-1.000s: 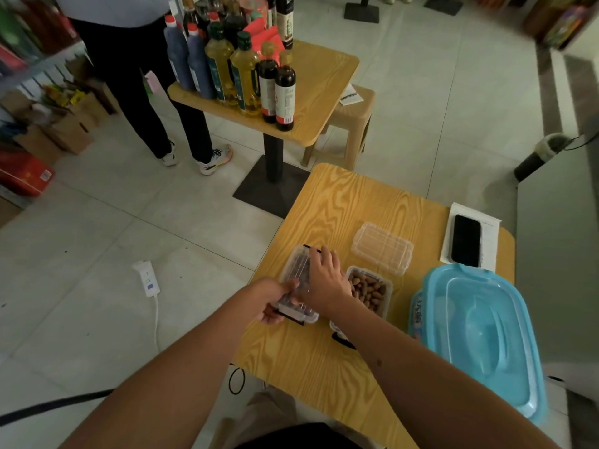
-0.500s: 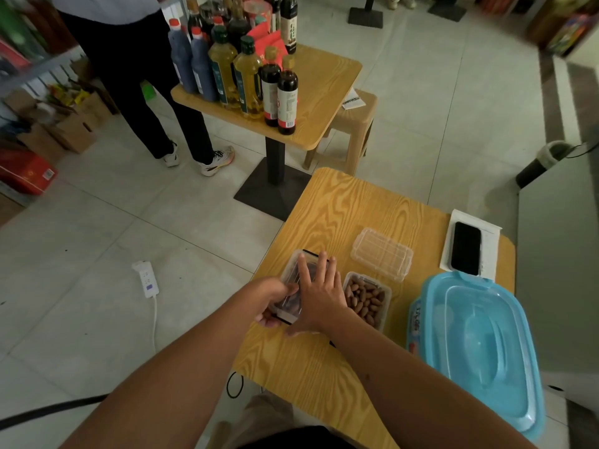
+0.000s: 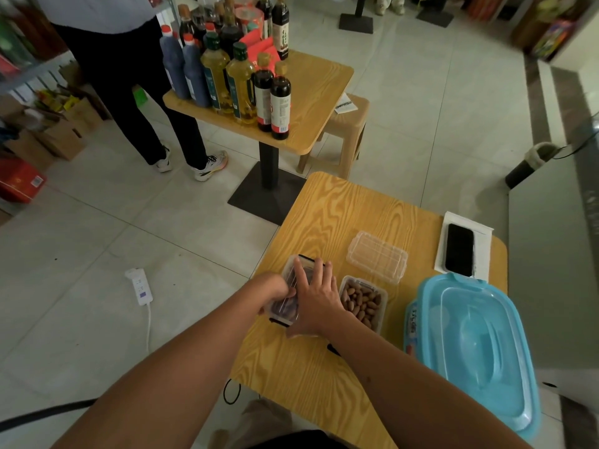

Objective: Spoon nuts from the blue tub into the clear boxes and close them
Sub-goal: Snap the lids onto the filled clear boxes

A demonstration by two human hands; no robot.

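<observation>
At lower centre of the frame I see my right hand [image 3: 316, 298] pressing flat, fingers straight, on the thin, light, springy clear box [image 3: 289, 294] while my left hand [image 3: 274, 291] pinches its left edge on the bench [image 3: 340, 215]; I judge the rims the safest hold.

Wearer's body: two bare forearms, no sleeves in view.
Left hand [image 3: 274, 291] and right hand [image 3: 316, 299] carry no gloves, rings or watch that can be seen. Dark garment [image 3: 291, 440] at bottom edge; tan trouser fabric [image 3: 259, 419] beside it.
</observation>
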